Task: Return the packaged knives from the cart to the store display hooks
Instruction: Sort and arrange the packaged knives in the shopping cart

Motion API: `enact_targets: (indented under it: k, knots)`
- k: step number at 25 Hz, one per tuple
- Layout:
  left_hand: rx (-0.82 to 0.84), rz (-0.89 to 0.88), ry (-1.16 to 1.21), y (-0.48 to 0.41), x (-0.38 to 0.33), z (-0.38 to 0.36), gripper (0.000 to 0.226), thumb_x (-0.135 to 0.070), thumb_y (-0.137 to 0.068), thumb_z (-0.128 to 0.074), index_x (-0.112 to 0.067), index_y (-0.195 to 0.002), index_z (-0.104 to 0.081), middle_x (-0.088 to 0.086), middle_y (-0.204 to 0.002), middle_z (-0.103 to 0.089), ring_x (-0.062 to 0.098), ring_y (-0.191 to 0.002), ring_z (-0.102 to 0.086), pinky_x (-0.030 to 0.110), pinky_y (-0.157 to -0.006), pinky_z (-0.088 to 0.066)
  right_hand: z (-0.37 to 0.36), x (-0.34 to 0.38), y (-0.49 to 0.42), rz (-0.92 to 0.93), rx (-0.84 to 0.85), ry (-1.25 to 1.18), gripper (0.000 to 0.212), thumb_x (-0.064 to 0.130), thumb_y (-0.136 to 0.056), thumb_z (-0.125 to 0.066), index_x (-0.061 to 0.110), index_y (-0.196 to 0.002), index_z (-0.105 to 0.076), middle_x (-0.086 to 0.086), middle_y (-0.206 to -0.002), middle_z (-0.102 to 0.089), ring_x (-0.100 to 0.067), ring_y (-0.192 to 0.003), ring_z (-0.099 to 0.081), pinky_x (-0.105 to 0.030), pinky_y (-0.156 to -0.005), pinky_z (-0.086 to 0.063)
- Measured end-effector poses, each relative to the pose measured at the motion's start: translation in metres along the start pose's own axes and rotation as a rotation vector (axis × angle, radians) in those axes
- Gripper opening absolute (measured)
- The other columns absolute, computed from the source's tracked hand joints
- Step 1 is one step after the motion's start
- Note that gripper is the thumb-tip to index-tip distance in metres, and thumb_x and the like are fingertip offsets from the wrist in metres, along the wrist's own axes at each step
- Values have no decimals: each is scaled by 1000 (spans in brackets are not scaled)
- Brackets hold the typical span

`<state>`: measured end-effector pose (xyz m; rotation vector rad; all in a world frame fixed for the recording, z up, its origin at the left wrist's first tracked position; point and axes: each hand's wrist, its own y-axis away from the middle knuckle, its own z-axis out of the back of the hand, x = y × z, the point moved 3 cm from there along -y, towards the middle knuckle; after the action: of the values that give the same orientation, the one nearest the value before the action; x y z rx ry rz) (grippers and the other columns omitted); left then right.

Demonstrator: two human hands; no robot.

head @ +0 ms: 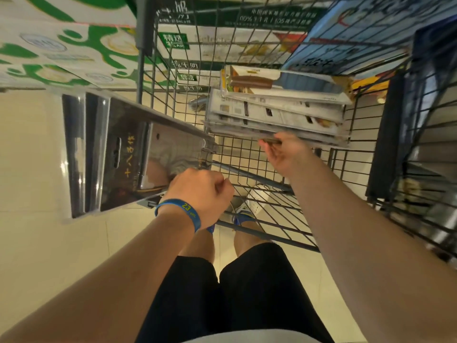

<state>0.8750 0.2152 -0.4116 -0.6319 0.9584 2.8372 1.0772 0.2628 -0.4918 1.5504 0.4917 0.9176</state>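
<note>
On the head view, the left hand (200,191) was clenched, its fingers (218,184) wrapped tight round the lower end of a dark knife pack (123,154). That pack sat centre left of the frame, glossy with gold characters down its face, its clear plastic ridges catching the light. It hung out past the left side of the cart (247,174), over the pale tiled floor (34,157), with its right edge overlapping the cart's wire corner. A blue wristband (178,211) ringed the left wrist.

Over to the right of centre: the right hand (286,154) was inside the cart, palm turned up and to the left. Its fingers (268,144) were pinching the near edge of the stack of packaged knives (277,112), grasping it low down (which pack exactly, the blur would not let me tell). The stack lay flat in the upper middle of the frame on the cart's wire bottom, light cards piled several deep, and the top one showed a brown handle.

Green-and-white cartons (74,45) filled the upper left beyond the cart, and blue cartons (358,33) the upper right behind the wire. At the bottom of the frame were black shorts (247,293), and blue shoes (241,217) showed through the cart's mesh.
</note>
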Motion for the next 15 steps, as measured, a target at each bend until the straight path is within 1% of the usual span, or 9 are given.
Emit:
enact_targets:
  k: [3,5,7,8,10,12,13,14,15]
  knots:
    - [3,-13,-7,2,-1,2,44,-48,-88,-36,-19,-59,-53,-6,-51,-52,10,-52,-47,25,-47,-26,5,2,55,6,41,-59,16,14,-102,-57,4,-113,-61,-17,-95,-79,-21,-83,-79,-20,-50,-57]
    - [-9,-14,-27,0,-4,3,46,-50,-89,-34,-19,-60,-52,-6,-50,-50,17,-53,-49,28,-48,-26,4,-5,95,-23,148,-77,17,16,-103,-54,3,-113,-60,-17,-100,-78,-16,-81,-78,-19,-47,-55]
    - [26,5,-17,3,-7,9,51,-51,-97,-29,-21,-66,-57,-3,-58,-57,27,-64,-58,28,-52,-31,9,-13,138,-49,280,-101,22,17,-102,-55,4,-118,-62,-13,-105,-79,-9,-67,-74,-16,-47,-53]
    - [59,20,34,7,-10,14,54,-52,-101,-25,-24,-74,-63,1,-69,-65,30,-76,-63,30,-59,-36,14,-16,156,-69,364,-142,29,19,-100,-57,5,-125,-62,-9,-99,-79,-7,-59,-70,-16,-47,-52]
    - [99,152,365,16,-23,32,60,-58,-102,-21,-31,-76,-69,1,-88,-73,25,-88,-65,32,-77,-42,25,-22,189,-163,610,-304,38,20,-100,-55,5,-135,-59,-9,-85,-77,-11,-56,-69,-22,-51,-57]
    - [130,295,771,31,-47,55,66,-69,-97,-18,-40,-71,-71,-15,-83,-72,11,-84,-64,36,-89,-42,28,-25,219,-188,868,-426,36,19,-103,-52,-1,-132,-62,-15,-98,-77,-20,-67,-74,-30,-61,-61]
    - [195,312,913,36,-62,64,71,-73,-94,-14,-39,-81,-75,-16,-86,-73,8,-89,-64,39,-95,-43,29,-24,230,-159,938,-441,32,22,-102,-59,1,-125,-68,-13,-101,-78,-18,-64,-73,-28,-59,-59]
    - [290,307,1025,40,-78,72,81,-77,-91,-10,-31,-97,-76,-11,-96,-74,10,-98,-65,42,-100,-42,29,-23,239,-137,939,-436,30,28,-101,-62,5,-117,-72,-8,-97,-79,-13,-54,-68,-23,-53,-54]
    - [375,292,1110,44,-94,82,91,-81,-88,-8,-22,-111,-74,-4,-106,-74,15,-105,-65,43,-101,-43,29,-21,248,-138,948,-445,35,36,-104,-55,7,-111,-72,-4,-91,-79,-10,-46,-62,-21,-49,-48]
